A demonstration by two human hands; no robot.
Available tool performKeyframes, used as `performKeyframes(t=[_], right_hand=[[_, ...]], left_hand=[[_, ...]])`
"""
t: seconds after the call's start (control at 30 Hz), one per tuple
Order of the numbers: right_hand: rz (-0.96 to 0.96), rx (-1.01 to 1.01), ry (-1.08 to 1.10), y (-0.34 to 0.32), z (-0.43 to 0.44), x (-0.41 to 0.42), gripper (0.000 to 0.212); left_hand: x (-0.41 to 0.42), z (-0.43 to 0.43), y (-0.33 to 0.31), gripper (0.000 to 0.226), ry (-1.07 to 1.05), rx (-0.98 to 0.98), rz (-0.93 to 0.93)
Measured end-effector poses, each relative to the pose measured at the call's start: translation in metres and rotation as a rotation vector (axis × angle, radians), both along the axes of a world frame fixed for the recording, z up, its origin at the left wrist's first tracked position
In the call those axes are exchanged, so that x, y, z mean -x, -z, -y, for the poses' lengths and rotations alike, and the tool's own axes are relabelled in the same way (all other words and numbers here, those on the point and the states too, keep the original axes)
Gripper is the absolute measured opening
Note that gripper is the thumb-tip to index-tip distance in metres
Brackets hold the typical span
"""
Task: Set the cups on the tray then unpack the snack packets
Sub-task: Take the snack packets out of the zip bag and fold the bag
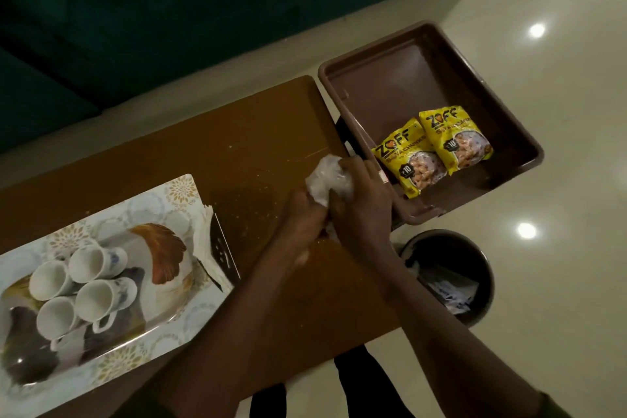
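Observation:
Several white cups (84,288) lie on their sides, bunched together on the patterned serving tray (176,193) at the left of the table. Two yellow snack packets (431,149) lie side by side in the brown plastic tub (390,85) at the table's right end. Both my hands meet over the table's right part. My left hand (302,217) and my right hand (363,204) are closed together on a crumpled clear plastic wrapper (325,176). The wrapper's lower part is hidden between my fingers.
The brown wooden table (237,146) carries scattered crumbs. A flat metal piece (222,248) rests against the tray's right edge. A dark round bin (451,278) holding discarded wrappers stands on the pale tiled floor below the tub. A dark green sofa (169,10) lies beyond the table.

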State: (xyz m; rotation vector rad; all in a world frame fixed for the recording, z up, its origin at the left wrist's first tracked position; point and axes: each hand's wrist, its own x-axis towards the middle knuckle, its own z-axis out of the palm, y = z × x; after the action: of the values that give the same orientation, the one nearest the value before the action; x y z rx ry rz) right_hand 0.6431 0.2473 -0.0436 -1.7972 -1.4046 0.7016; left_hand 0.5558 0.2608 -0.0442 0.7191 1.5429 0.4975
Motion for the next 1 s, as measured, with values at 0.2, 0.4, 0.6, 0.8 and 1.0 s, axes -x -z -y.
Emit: performKeyframes(t=[0.2, 0.4, 0.6, 0.8, 1.0], right_hand=[[-0.321, 0.263, -0.276, 0.012, 0.012, -0.032, 0.080], [-0.087, 0.221, -0.141, 0.032, 0.053, -0.082, 0.057], [-0.022, 0.161, 0.253, 0.051, 0.117, -0.133, 0.053], [0.036, 0.432, 0.677, 0.109, 0.159, -0.200, 0.052], [0.054, 0.724, 0.572, 0.161, 0.159, -0.226, 0.107]], left_hand=[[0.023, -0.010, -0.002, 0.033, -0.044, 0.211, 0.601], [-0.007, -0.016, 0.004, 0.047, 0.532, 0.221, 0.228], [-0.040, 0.009, 0.028, 0.037, 0.782, 0.292, 0.131], [-0.061, 0.032, 0.048, 0.030, 0.895, 0.378, 0.148], [-0.068, 0.020, 0.056, 0.027, 0.730, 0.249, 0.095]])
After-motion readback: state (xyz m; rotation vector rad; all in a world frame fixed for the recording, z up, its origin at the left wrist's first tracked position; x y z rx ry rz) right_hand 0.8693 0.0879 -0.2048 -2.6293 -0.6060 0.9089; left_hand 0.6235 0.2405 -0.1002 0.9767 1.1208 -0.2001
